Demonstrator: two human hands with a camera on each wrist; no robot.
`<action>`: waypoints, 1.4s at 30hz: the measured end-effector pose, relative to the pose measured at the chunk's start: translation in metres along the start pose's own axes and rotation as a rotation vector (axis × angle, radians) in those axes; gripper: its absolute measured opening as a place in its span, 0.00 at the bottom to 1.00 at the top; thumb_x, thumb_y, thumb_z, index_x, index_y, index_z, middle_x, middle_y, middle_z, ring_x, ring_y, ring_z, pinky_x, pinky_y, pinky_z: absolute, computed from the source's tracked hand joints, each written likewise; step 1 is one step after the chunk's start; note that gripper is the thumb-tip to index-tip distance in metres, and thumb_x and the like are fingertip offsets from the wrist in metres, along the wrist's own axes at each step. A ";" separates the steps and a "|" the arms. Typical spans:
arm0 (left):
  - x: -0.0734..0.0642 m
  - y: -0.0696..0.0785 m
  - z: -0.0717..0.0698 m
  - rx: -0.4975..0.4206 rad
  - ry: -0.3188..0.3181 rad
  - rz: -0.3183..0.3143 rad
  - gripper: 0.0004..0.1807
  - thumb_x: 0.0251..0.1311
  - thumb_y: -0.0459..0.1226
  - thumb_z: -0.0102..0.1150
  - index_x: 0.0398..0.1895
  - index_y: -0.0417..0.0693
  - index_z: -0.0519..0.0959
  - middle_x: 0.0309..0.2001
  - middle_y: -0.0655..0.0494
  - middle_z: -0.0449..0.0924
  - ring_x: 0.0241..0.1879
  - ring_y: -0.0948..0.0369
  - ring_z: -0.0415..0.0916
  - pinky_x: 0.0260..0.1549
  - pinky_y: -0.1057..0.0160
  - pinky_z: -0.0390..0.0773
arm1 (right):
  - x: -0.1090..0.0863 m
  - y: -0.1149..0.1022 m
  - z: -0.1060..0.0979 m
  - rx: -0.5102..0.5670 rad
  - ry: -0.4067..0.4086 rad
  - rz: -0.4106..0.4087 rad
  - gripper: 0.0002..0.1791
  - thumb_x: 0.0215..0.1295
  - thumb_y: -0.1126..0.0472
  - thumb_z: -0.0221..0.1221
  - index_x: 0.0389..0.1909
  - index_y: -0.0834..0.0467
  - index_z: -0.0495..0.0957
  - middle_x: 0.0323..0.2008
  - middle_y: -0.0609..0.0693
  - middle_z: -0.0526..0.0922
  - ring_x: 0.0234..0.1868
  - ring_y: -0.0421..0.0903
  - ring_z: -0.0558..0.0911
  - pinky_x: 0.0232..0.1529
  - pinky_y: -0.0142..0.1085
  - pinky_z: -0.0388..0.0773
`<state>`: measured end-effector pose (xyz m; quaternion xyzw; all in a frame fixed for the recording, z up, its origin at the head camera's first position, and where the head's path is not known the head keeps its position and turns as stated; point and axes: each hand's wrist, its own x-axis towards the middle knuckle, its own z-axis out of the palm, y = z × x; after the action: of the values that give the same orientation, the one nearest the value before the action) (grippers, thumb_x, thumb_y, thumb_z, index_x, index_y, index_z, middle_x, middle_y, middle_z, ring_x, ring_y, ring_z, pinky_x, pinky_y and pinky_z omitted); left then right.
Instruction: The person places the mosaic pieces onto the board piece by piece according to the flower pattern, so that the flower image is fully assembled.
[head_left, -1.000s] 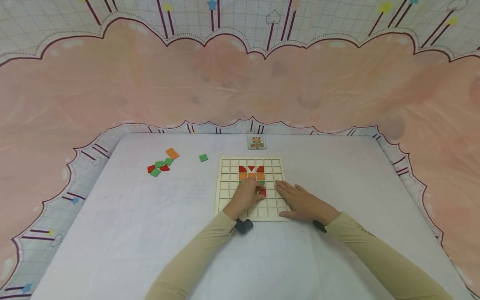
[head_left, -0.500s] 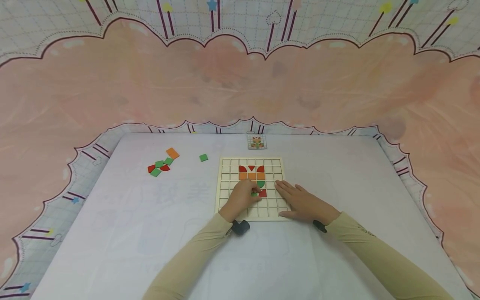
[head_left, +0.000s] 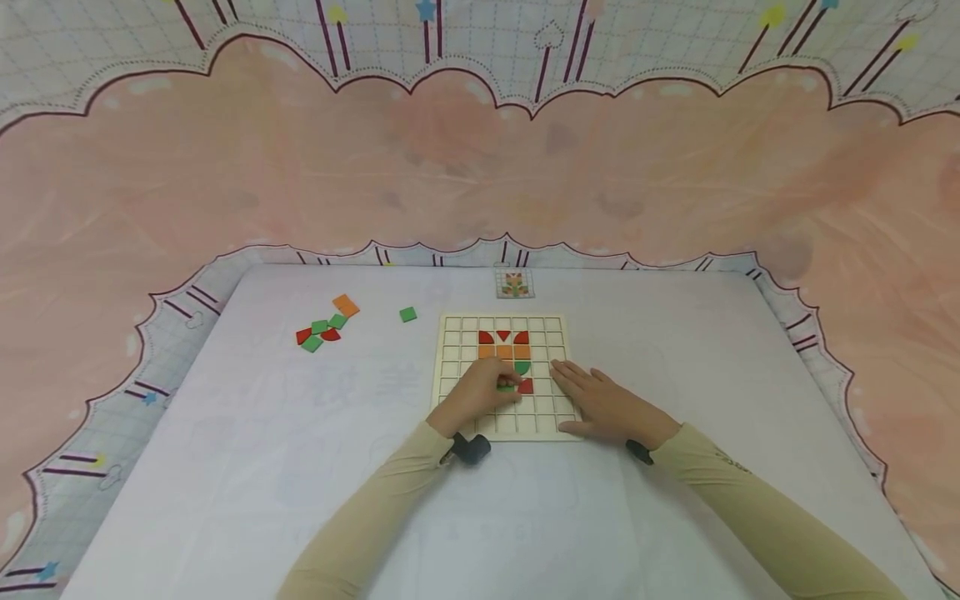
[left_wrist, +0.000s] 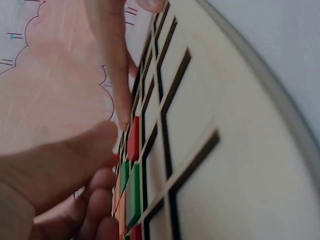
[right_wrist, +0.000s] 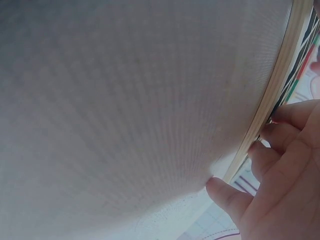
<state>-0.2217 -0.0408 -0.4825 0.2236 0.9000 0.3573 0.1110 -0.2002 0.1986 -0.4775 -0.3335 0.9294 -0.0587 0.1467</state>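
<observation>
My left hand (head_left: 474,393) reaches over a pale wooden grid board (head_left: 551,423), thumb and bent fingers apart, right at a green tile (head_left: 505,388). In the left wrist view its curled fingers (left_wrist: 101,186) lie close beside the green tile (left_wrist: 133,196). To the right of that tile sits a red tile (head_left: 527,387), with a rounded green tile (head_left: 522,367) above. Farther up the board lie orange squares (head_left: 504,352) and several red pieces (head_left: 521,338). My right hand (head_left: 606,406) rests on the board's right side with fingers straight.
Loose green, red and orange tiles (head_left: 312,342) are scattered on the white table (head_left: 225,467) at left, with a single green tile (head_left: 407,314) nearer the board. Behind the board lies a small pattern card (head_left: 515,284). A patterned cloth (head_left: 480,175) rises behind the table.
My left hand has shifted a little left and down across the board, bringing the two green tiles into view beside its fingers. My right hand has stayed in place.
</observation>
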 end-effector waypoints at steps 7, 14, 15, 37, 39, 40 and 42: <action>-0.007 -0.023 -0.034 -0.124 0.009 0.052 0.14 0.55 0.37 0.65 0.45 0.43 0.82 0.40 0.51 0.82 0.38 0.61 0.77 0.41 0.67 0.78 | 0.001 -0.001 0.000 0.016 0.006 0.007 0.48 0.62 0.37 0.54 0.73 0.59 0.47 0.74 0.56 0.49 0.74 0.54 0.51 0.69 0.57 0.54; -0.008 -0.071 -0.085 -0.179 0.168 -0.069 0.19 0.57 0.36 0.63 0.53 0.41 0.78 0.49 0.45 0.80 0.48 0.53 0.76 0.51 0.57 0.77 | 0.000 -0.001 -0.001 0.025 0.004 0.015 0.48 0.62 0.38 0.54 0.73 0.59 0.47 0.74 0.56 0.49 0.74 0.54 0.51 0.69 0.56 0.53; -0.007 -0.077 -0.091 -0.181 0.192 -0.091 0.20 0.57 0.36 0.63 0.54 0.40 0.77 0.50 0.44 0.79 0.49 0.52 0.75 0.53 0.56 0.76 | 0.000 -0.001 -0.002 0.024 0.001 0.017 0.48 0.62 0.38 0.54 0.73 0.59 0.47 0.74 0.56 0.49 0.74 0.54 0.51 0.69 0.57 0.53; 0.011 -0.129 -0.112 0.008 0.268 -0.342 0.25 0.57 0.34 0.62 0.59 0.38 0.72 0.50 0.40 0.71 0.48 0.50 0.69 0.52 0.53 0.72 | -0.003 -0.002 -0.001 0.018 0.013 0.003 0.48 0.62 0.39 0.55 0.73 0.61 0.47 0.74 0.57 0.49 0.74 0.55 0.51 0.69 0.57 0.53; 0.011 -0.131 -0.112 0.006 0.268 -0.352 0.23 0.58 0.35 0.61 0.57 0.38 0.73 0.49 0.41 0.71 0.48 0.51 0.69 0.51 0.53 0.72 | -0.003 -0.003 -0.002 0.023 0.012 0.001 0.47 0.63 0.39 0.54 0.73 0.61 0.47 0.74 0.58 0.49 0.74 0.55 0.51 0.69 0.57 0.53; 0.011 -0.133 -0.112 0.005 0.270 -0.353 0.22 0.58 0.34 0.61 0.56 0.38 0.74 0.49 0.41 0.72 0.47 0.51 0.69 0.51 0.54 0.72 | -0.003 -0.003 -0.002 0.026 0.012 0.000 0.47 0.63 0.39 0.54 0.73 0.61 0.47 0.74 0.58 0.49 0.74 0.55 0.51 0.69 0.57 0.53; 0.010 -0.134 -0.112 0.002 0.278 -0.349 0.20 0.59 0.34 0.60 0.54 0.38 0.76 0.48 0.42 0.72 0.47 0.51 0.70 0.50 0.54 0.72 | -0.004 -0.003 -0.002 0.026 0.009 0.000 0.48 0.63 0.39 0.54 0.73 0.61 0.46 0.74 0.58 0.49 0.74 0.55 0.51 0.69 0.57 0.53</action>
<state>-0.3142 -0.1886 -0.4952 0.0130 0.9321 0.3591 0.0456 -0.1959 0.1986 -0.4740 -0.3313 0.9292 -0.0724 0.1467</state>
